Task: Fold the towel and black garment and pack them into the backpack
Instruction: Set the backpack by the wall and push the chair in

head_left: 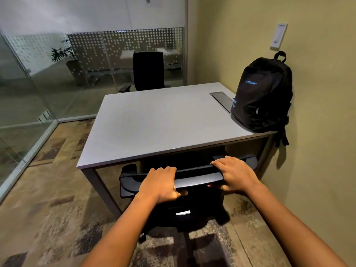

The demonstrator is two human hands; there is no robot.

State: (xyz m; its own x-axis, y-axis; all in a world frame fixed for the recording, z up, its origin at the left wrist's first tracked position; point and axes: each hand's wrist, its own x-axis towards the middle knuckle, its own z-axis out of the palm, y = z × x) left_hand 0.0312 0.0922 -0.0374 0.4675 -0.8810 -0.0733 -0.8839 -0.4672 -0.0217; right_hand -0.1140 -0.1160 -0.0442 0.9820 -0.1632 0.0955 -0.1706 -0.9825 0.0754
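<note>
A black backpack [262,93] with blue lettering stands upright on the grey table's [154,124] far right corner, leaning against the yellow wall, its zips shut. No towel or black garment shows anywhere in view. My left hand [161,184] and my right hand [235,174] both grip the top edge of a black office chair's backrest [194,177], which is tucked under the table's near edge. The backpack lies well beyond my right hand, up and to the right.
A metal cable hatch [221,100] is set into the table next to the backpack. A second black chair [148,71] stands beyond the table's far side. Glass partitions [38,83] close off the left and back. Patterned carpet [48,199] covers the floor.
</note>
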